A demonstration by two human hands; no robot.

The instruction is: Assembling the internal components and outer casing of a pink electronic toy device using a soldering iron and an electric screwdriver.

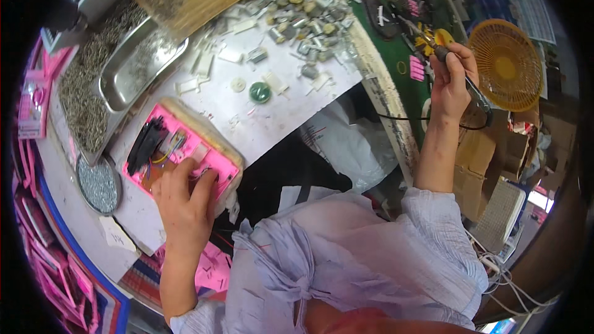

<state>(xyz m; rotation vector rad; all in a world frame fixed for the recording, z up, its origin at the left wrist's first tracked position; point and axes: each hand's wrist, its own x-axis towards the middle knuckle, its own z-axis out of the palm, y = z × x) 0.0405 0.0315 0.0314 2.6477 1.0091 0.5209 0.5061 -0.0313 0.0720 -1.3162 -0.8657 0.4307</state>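
Looks like a soldering step: right hand [453, 80] grips the iron [441, 54], left hand [184, 201] touches the pink shell [194, 138] on the table [272, 111], can't tell if it's pinching anything, and next probably needs steady aim.

The bare left hand [185, 201] sits palm down, fingers [180, 176] bent; from here I can't quite tell whether they pinch. The bare right hand [453, 83] reaches farther out, curled in a pencil-like grip, its forearm [438, 154] bare.
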